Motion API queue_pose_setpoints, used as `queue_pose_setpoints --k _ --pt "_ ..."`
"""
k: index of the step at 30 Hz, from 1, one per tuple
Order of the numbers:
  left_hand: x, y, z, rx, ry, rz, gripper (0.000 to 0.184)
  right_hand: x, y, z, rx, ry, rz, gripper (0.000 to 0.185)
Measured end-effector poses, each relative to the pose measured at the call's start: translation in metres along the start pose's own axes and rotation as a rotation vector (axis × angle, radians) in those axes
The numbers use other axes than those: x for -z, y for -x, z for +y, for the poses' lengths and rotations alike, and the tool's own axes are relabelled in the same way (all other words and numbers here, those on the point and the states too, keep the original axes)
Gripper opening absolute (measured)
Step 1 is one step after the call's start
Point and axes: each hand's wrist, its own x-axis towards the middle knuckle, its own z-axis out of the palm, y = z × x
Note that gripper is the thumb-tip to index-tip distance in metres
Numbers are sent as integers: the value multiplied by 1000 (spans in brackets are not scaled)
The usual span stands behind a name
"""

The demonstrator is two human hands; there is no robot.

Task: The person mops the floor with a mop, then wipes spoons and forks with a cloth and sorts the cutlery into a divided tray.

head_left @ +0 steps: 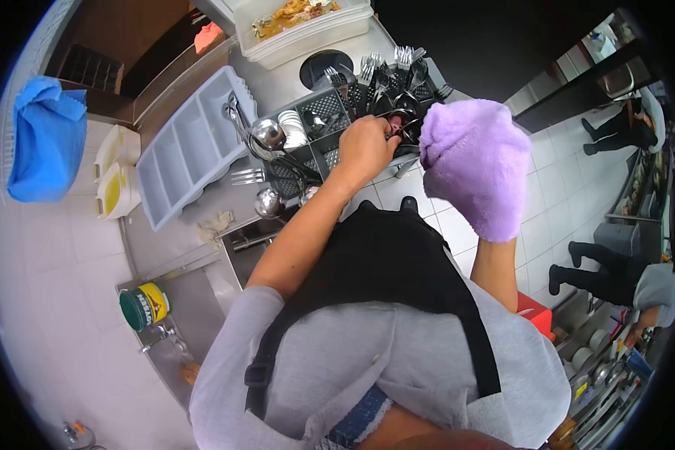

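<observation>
Reaching in over the cutlery holder, the left hand has its fingers bent in among the spoons; whether its grip is closed on one, I cannot tell. The right hand is hidden in a purple cloth that wraps it down to the wrist, so its grip cannot be made out either; wrapped like that, the cloth probably keeps skin off whatever it touches. It hangs just beside the spoons, so the two hands can meet with little travel.

The holder sits on the counter, its compartments likely there to keep kinds apart. Forks stand tines up, perhaps because that shows at a glance what each one is. White spoons nest together, which saves room, and a ladle lies beside them, maybe too broad for a slot. Next to the holder, a pale divided tray rests at an angle.
</observation>
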Motion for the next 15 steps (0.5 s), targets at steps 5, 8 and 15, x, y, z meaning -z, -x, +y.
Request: queue_pose_setpoints --k 5,8,15 --pt "-6 1 3 -9 17 -1 19 -9 6 6 -20 -111 36 41" --pt "-8 1 0 -7 64 13 20 -13 3 8 -27 -169 49 40" --pt "23 1 12 -43 579 321 10 -36 7 14 -128 -487 98 37"
